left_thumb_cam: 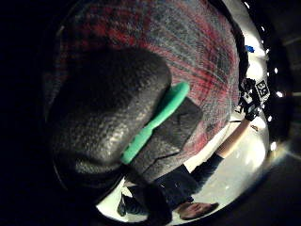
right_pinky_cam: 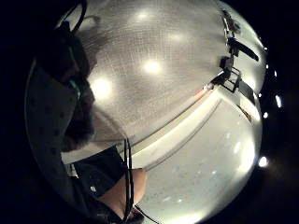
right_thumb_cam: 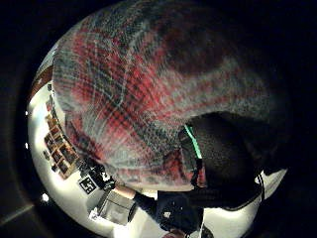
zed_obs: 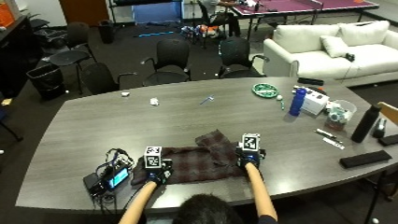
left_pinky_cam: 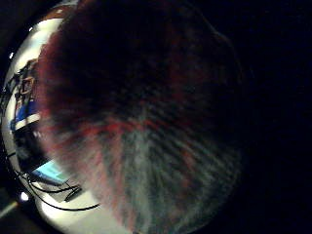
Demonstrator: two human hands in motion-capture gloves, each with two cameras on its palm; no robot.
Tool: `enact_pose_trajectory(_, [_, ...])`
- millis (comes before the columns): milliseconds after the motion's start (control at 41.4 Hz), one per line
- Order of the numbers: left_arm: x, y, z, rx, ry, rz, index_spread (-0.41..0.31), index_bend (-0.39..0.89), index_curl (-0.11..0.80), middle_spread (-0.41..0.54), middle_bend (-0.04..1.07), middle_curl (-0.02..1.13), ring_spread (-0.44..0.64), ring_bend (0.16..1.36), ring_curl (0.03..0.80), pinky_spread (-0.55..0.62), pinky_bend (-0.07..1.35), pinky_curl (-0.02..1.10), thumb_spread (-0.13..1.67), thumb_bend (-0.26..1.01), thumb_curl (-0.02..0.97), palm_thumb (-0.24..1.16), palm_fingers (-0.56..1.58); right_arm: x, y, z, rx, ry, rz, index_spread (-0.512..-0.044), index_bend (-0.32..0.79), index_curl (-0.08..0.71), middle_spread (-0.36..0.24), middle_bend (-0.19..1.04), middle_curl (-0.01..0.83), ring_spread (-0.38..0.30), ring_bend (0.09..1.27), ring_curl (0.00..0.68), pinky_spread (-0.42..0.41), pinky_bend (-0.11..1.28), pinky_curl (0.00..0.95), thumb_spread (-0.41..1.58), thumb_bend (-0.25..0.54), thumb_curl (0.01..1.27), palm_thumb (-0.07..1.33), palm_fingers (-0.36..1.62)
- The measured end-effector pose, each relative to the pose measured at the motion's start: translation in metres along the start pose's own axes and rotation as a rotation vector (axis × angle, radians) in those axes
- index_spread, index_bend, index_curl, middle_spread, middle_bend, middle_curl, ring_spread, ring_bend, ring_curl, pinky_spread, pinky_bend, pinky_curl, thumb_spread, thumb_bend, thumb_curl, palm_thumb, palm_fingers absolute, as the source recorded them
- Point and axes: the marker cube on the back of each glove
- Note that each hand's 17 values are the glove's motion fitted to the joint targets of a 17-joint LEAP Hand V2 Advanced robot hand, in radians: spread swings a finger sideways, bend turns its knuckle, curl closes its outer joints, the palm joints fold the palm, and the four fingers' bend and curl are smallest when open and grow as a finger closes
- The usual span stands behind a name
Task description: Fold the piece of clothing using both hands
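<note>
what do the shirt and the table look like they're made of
The shirt looks like soft woven cloth, maybe flannel: a red and grey plaid with a slightly fuzzy, matte surface in the palm views, lying limp and creased. The table looks like wood or a wood-look laminate: grey with long grain streaks and a dull sheen. Which one, the pictures leave open.

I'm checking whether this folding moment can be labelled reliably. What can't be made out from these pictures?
- Outside view: fingers of the left hand and right hand are hidden under the gloves' backs.
- Garment type: the plaid clothing lies bunched, and no collar or sleeves can be made out.
- Left little finger side palm view: cloth fills it, blurred and dark.
- Right little finger side palm view: no garment shows.
- Small items on the table are too small to identify.
</note>
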Motion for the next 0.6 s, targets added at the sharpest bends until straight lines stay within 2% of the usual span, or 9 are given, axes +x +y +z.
enact_pose_trajectory(24, [0.000,0.000,0.000,-0.001,0.001,0.001,-0.079,0.16,0.454,0.198,0.12,0.26,0.34,0.48,0.383,0.36,0.31,0.34,1.19,-0.06,0.295,0.00,0.09,-0.001,0.000,0.000,0.014,0.012,0.005,-0.252,-0.04,0.027,0.047,0.27,0.375,-0.032,0.76,0.419,-0.025,0.94,0.410,1.27,0.024,0.33,0.48,0.59])
enact_pose_trajectory(72, [0.001,-0.001,0.000,-0.007,-0.001,0.002,-0.075,0.15,0.444,0.208,0.13,0.25,0.37,0.48,0.374,0.38,0.31,0.34,1.18,-0.05,0.287,-0.02,0.07,-0.004,-0.001,0.000,0.039,0.029,0.001,-0.236,0.03,0.041,0.007,0.29,0.388,-0.089,0.79,0.433,-0.140,0.98,0.421,1.26,0.049,0.34,0.54,0.82])
enact_pose_trajectory(121, [0.001,0.000,0.001,-0.046,-0.007,-0.006,-0.072,0.16,0.438,0.216,0.14,0.25,0.39,0.48,0.369,0.39,0.32,0.34,1.17,-0.05,0.280,-0.03,0.07,-0.007,0.001,0.001,0.034,0.036,-0.035,-0.232,0.07,0.056,-0.025,0.30,0.397,-0.113,0.77,0.422,-0.184,0.95,0.407,1.25,0.052,0.35,0.57,0.88])
enact_pose_trajectory(217, [0.002,0.004,0.001,-0.101,0.004,-0.002,-0.064,0.12,0.407,0.228,0.17,0.25,0.42,0.50,0.362,0.41,0.35,0.35,1.17,-0.04,0.266,-0.03,0.02,-0.006,0.003,0.003,0.038,0.045,-0.113,-0.228,0.14,0.106,-0.096,0.42,0.446,-0.162,0.71,0.418,-0.243,0.85,0.392,1.21,0.077,0.36,0.67,1.11])
enact_pose_trajectory(290, [0.003,0.006,-0.001,-0.120,0.026,-0.001,-0.058,0.09,0.377,0.241,0.18,0.26,0.44,0.52,0.361,0.42,0.38,0.35,1.16,-0.04,0.258,-0.03,-0.03,0.003,0.002,0.002,0.054,0.049,-0.101,-0.226,0.14,0.137,-0.123,0.42,0.456,-0.183,0.67,0.422,-0.267,0.83,0.401,1.19,0.073,0.36,0.71,1.14])
enact_pose_trajectory(314, [0.003,0.008,-0.002,-0.127,0.033,-0.008,-0.059,0.08,0.366,0.247,0.18,0.26,0.46,0.52,0.357,0.43,0.39,0.35,1.16,-0.04,0.255,-0.03,-0.05,0.008,0.001,0.002,0.063,0.048,-0.092,-0.234,0.17,0.158,-0.135,0.43,0.464,-0.195,0.68,0.427,-0.280,0.81,0.397,1.17,0.077,0.36,0.73,1.21])
enact_pose_trajectory(411, [0.007,0.014,-0.008,-0.119,0.081,0.001,-0.056,0.07,0.329,0.261,0.18,0.26,0.48,0.54,0.353,0.44,0.40,0.35,1.16,-0.02,0.256,-0.01,-0.07,0.031,-0.007,-0.007,0.167,0.070,-0.023,-0.241,0.20,0.211,-0.167,0.43,0.476,-0.225,0.67,0.431,-0.303,0.77,0.395,1.11,0.078,0.37,0.80,1.28])
enact_pose_trajectory(483, [0.014,0.018,-0.013,-0.112,0.108,0.039,-0.051,0.13,0.326,0.259,0.18,0.26,0.47,0.55,0.349,0.43,0.40,0.35,1.17,0.00,0.262,0.03,-0.03,0.056,-0.014,-0.019,0.258,0.087,0.034,-0.245,0.20,0.240,-0.186,0.42,0.480,-0.236,0.66,0.433,-0.318,0.75,0.394,1.07,0.068,0.38,0.83,1.30])
enact_pose_trajectory(604, [0.027,0.022,-0.014,-0.133,0.118,0.128,-0.055,0.25,0.367,0.219,0.19,0.27,0.44,0.53,0.333,0.42,0.33,0.33,1.21,0.01,0.268,0.09,0.10,0.108,-0.007,-0.048,0.332,0.113,0.190,-0.250,0.19,0.280,-0.200,0.42,0.487,-0.251,0.65,0.432,-0.327,0.73,0.396,1.02,0.046,0.38,0.87,1.31])
